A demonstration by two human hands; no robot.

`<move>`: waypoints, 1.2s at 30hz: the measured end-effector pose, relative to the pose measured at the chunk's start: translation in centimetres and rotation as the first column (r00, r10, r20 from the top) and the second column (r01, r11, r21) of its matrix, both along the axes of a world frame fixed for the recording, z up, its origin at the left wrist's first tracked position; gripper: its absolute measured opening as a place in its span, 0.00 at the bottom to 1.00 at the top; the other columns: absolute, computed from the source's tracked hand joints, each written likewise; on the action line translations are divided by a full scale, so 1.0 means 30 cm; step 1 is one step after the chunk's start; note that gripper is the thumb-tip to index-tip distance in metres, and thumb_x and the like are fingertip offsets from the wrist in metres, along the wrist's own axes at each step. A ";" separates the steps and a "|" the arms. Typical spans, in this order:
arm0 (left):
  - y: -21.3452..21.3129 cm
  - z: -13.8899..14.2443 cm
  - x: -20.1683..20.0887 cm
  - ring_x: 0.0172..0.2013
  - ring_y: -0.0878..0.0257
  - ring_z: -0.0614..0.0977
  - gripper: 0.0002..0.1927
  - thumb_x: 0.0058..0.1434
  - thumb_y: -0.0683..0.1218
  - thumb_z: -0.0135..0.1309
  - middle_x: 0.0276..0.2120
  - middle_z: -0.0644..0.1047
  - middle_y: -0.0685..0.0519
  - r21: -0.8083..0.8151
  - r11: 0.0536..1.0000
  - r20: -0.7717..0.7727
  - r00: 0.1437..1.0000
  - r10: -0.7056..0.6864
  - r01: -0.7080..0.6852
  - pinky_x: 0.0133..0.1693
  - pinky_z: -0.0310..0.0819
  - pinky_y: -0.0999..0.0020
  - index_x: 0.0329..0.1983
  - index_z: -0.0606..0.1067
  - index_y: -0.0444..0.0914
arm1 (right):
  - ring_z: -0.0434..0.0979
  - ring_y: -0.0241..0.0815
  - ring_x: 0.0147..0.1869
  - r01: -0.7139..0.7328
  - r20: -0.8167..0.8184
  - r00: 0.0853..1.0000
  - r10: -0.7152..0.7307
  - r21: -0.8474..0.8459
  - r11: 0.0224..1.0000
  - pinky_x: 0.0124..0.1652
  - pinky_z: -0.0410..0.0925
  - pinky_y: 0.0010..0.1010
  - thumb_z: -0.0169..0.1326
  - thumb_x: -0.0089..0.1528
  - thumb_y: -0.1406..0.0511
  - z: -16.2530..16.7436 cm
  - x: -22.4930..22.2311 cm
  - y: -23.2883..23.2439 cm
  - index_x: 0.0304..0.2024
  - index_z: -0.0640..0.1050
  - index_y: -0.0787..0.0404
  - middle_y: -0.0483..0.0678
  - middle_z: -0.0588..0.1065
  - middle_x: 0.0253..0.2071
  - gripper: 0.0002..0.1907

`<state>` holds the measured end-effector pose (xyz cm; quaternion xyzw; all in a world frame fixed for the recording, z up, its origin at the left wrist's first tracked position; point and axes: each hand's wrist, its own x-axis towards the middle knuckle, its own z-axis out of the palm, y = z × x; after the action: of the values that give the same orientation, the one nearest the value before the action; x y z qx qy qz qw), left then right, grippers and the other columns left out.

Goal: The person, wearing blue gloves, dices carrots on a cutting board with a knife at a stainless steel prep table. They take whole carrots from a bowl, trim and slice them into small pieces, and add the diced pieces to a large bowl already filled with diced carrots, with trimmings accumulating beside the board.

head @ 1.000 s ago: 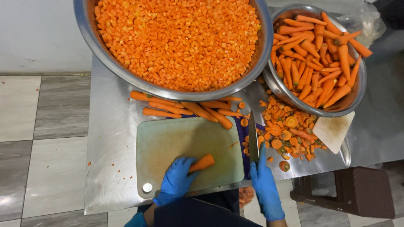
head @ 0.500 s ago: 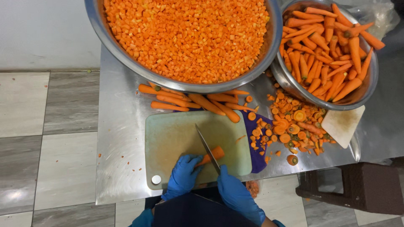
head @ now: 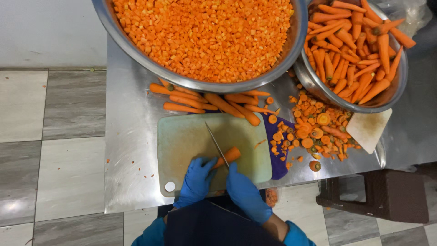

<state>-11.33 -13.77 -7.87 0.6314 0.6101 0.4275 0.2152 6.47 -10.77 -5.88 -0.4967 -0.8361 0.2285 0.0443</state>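
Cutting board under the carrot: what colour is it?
The cutting board is pale green, clearest in the head view.

Bright, even light — soft shadows, sharp focus

Left hand (head: 196, 181) pins carrot (head: 227, 156) on cutting board (head: 191, 136); right hand (head: 246, 191) holds knife (head: 216, 145) across it.
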 end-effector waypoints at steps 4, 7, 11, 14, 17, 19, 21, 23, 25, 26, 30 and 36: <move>-0.011 0.051 -0.028 0.43 0.47 0.76 0.27 0.54 0.39 0.61 0.39 0.74 0.45 -0.039 0.999 -0.098 0.995 0.005 -0.009 0.45 0.73 0.56 0.61 0.77 0.40 | 0.78 0.58 0.29 -0.110 0.047 0.993 0.107 0.083 0.990 0.31 0.70 0.50 0.45 0.65 0.65 0.047 -0.048 0.055 0.67 0.57 0.77 0.59 0.75 0.28 0.31; -0.024 0.085 -0.046 0.46 0.47 0.77 0.25 0.56 0.39 0.61 0.43 0.75 0.45 -0.005 0.999 -0.077 0.996 0.045 -0.045 0.47 0.73 0.56 0.59 0.76 0.38 | 0.79 0.62 0.32 0.002 0.006 1.000 -0.003 0.048 0.999 0.33 0.69 0.54 0.46 0.64 0.64 0.079 -0.084 0.086 0.65 0.61 0.71 0.60 0.76 0.30 0.28; -0.034 0.114 -0.060 0.47 0.47 0.78 0.20 0.58 0.40 0.60 0.45 0.77 0.45 0.119 0.991 -0.039 0.997 0.069 -0.064 0.49 0.74 0.56 0.55 0.75 0.38 | 0.78 0.63 0.34 0.038 0.051 0.998 -0.037 -0.019 0.999 0.34 0.69 0.55 0.42 0.67 0.65 0.119 -0.121 0.116 0.62 0.64 0.70 0.62 0.76 0.32 0.22; -0.031 0.131 -0.068 0.46 0.47 0.78 0.22 0.54 0.39 0.61 0.44 0.77 0.45 0.115 0.990 -0.055 0.995 0.086 -0.079 0.47 0.74 0.56 0.54 0.77 0.38 | 0.78 0.65 0.37 -0.031 0.029 0.999 0.028 0.082 0.996 0.38 0.69 0.56 0.41 0.68 0.66 0.145 -0.146 0.144 0.64 0.64 0.71 0.65 0.76 0.35 0.23; -0.022 0.162 -0.081 0.47 0.47 0.79 0.21 0.57 0.40 0.62 0.44 0.78 0.45 0.065 0.991 -0.098 0.988 0.121 -0.115 0.49 0.74 0.57 0.55 0.78 0.39 | 0.78 0.67 0.38 -0.133 -0.017 0.990 0.138 0.174 0.976 0.38 0.70 0.56 0.41 0.69 0.64 0.172 -0.152 0.164 0.66 0.62 0.73 0.67 0.76 0.36 0.25; -0.016 0.173 -0.099 0.47 0.49 0.80 0.21 0.54 0.39 0.63 0.45 0.80 0.47 0.124 0.983 0.018 0.991 0.133 -0.134 0.50 0.74 0.58 0.53 0.78 0.38 | 0.77 0.71 0.41 -0.007 -0.186 0.982 -0.008 -0.080 0.997 0.40 0.68 0.60 0.44 0.68 0.59 0.184 -0.144 0.192 0.57 0.67 0.66 0.69 0.78 0.38 0.21; -0.010 0.194 -0.119 0.48 0.51 0.82 0.20 0.53 0.39 0.64 0.46 0.81 0.48 0.158 0.976 0.110 0.985 0.133 -0.150 0.51 0.75 0.60 0.51 0.78 0.38 | 0.77 0.71 0.40 -0.010 -0.202 0.979 -0.010 -0.096 0.995 0.38 0.69 0.57 0.45 0.68 0.58 0.197 -0.132 0.205 0.57 0.67 0.65 0.68 0.77 0.37 0.20; -0.002 0.210 -0.133 0.49 0.52 0.83 0.19 0.53 0.39 0.64 0.47 0.82 0.49 0.179 0.970 0.186 0.974 0.130 -0.163 0.51 0.76 0.62 0.49 0.78 0.38 | 0.77 0.70 0.37 0.027 -0.191 0.980 -0.055 -0.150 0.988 0.36 0.69 0.56 0.45 0.67 0.59 0.199 -0.124 0.200 0.59 0.65 0.63 0.68 0.77 0.34 0.21; 0.010 0.219 -0.131 0.47 0.51 0.83 0.19 0.53 0.39 0.65 0.46 0.81 0.48 0.215 0.967 0.195 0.977 0.092 -0.134 0.50 0.77 0.62 0.49 0.78 0.38 | 0.78 0.68 0.33 0.103 -0.172 0.975 -0.143 -0.223 0.969 0.33 0.68 0.56 0.44 0.66 0.60 0.185 -0.114 0.175 0.63 0.62 0.61 0.68 0.76 0.30 0.25; 0.017 0.220 -0.124 0.47 0.51 0.83 0.19 0.52 0.39 0.66 0.46 0.81 0.48 0.230 0.966 0.194 0.978 0.071 -0.116 0.49 0.77 0.63 0.48 0.78 0.38 | 0.77 0.68 0.32 0.084 -0.190 0.975 -0.117 -0.175 0.981 0.33 0.68 0.56 0.44 0.66 0.60 0.178 -0.109 0.160 0.64 0.62 0.61 0.68 0.76 0.29 0.25; 0.048 0.205 -0.079 0.46 0.53 0.84 0.16 0.56 0.40 0.64 0.45 0.80 0.48 0.037 0.997 0.354 0.934 0.057 -0.075 0.42 0.79 0.65 0.48 0.78 0.37 | 0.76 0.67 0.30 0.078 -0.183 0.979 -0.094 -0.097 0.992 0.31 0.66 0.56 0.45 0.66 0.60 0.160 -0.072 0.114 0.66 0.61 0.59 0.66 0.74 0.27 0.26; 0.060 0.153 -0.063 0.46 0.48 0.82 0.15 0.58 0.39 0.63 0.45 0.78 0.45 0.147 0.988 0.211 0.977 0.006 -0.038 0.47 0.77 0.63 0.49 0.76 0.36 | 0.77 0.62 0.28 0.008 -0.155 0.988 -0.026 -0.111 0.994 0.30 0.67 0.53 0.44 0.67 0.62 0.139 0.004 0.096 0.63 0.63 0.59 0.61 0.74 0.23 0.22</move>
<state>-13.22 -11.96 -3.27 0.5903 0.5570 0.5388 0.2258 6.60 -7.89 -1.71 -0.4861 -0.8121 0.3118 0.0842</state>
